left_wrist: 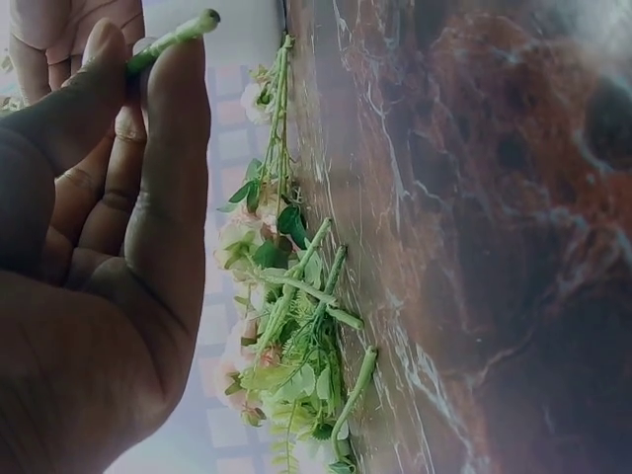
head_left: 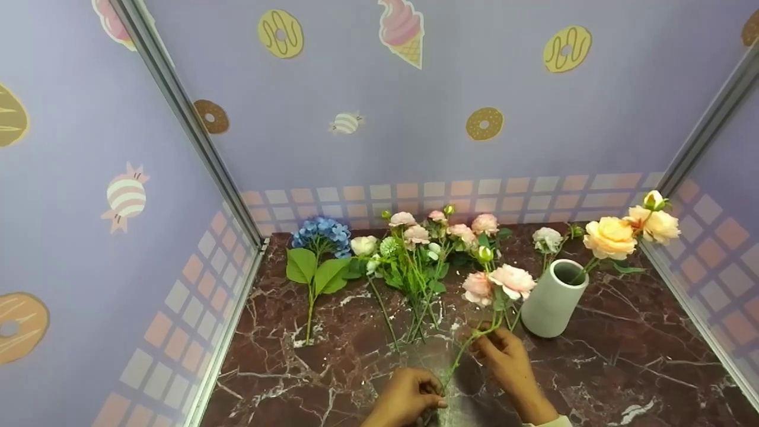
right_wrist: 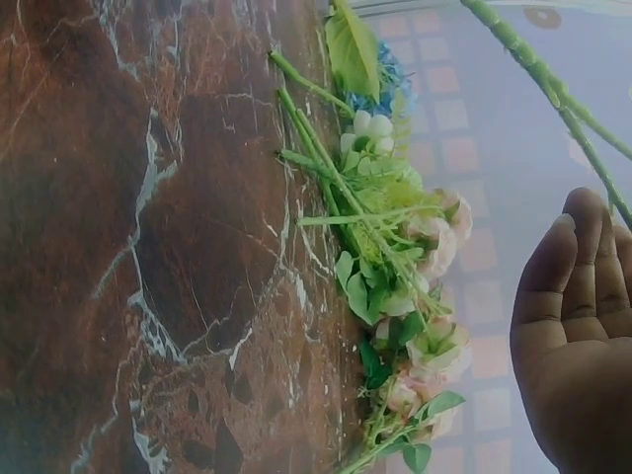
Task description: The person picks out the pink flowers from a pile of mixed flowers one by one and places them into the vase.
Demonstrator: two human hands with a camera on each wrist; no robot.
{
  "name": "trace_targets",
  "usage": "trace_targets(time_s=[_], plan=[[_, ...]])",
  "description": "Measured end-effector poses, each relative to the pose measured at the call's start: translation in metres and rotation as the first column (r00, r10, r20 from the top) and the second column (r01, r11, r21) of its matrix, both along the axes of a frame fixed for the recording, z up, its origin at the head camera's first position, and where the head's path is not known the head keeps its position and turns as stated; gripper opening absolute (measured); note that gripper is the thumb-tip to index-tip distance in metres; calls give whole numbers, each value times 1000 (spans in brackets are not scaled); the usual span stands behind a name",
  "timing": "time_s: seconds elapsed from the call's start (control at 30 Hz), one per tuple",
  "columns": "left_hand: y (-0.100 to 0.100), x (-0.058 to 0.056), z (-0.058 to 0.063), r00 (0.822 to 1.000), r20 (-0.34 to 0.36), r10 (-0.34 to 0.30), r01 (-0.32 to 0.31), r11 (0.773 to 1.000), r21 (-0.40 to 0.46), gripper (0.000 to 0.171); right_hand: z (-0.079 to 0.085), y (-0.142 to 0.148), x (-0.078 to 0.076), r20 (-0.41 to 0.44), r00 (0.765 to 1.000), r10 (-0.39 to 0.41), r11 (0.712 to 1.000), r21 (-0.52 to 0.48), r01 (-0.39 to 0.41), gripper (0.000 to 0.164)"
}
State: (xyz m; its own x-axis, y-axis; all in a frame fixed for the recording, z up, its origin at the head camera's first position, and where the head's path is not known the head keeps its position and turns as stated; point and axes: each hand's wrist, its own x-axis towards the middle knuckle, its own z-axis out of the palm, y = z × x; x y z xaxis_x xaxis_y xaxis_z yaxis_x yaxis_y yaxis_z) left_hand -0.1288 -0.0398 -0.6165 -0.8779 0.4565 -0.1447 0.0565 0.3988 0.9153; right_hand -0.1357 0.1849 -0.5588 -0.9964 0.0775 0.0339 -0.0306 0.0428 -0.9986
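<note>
Here's the two-bloom pink artificial flower with green stem (head_left: pixel 512 281), held just left of the smooth white cylindrical vase (head_left: pixel 548 307)!
Handling the stem now, it seems: right hand (head_left: pixel 505 357), near the vase, fingers at the stem, grip unclear; left hand (head_left: pixel 409 392), farther front-left of it, pinching the stem end (left_wrist: pixel 180 39). Next move likely calls for steady fingers. No readable writing.

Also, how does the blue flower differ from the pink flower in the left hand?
The blue flower lies on the table; the pink flower is held up, its stem pinched by the left hand. The blue flower has one clustered head; the pink flower, two large open blooms. Both have green stems.
</note>
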Motion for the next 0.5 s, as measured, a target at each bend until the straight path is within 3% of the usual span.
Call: trace_targets(time_s=[0.23, 0.5], plan=[[2, 2, -4, 1000, -6, -2, 2, 1000, 12, 7, -30, 7, -10, -27, 999, -26, 996, -87, 24, 16], [3, 2, -5, 999, -36, -2, 2, 1000, 4, 7, -30, 11, -6, -61, 998, -20, 991, -136, 11, 22]])
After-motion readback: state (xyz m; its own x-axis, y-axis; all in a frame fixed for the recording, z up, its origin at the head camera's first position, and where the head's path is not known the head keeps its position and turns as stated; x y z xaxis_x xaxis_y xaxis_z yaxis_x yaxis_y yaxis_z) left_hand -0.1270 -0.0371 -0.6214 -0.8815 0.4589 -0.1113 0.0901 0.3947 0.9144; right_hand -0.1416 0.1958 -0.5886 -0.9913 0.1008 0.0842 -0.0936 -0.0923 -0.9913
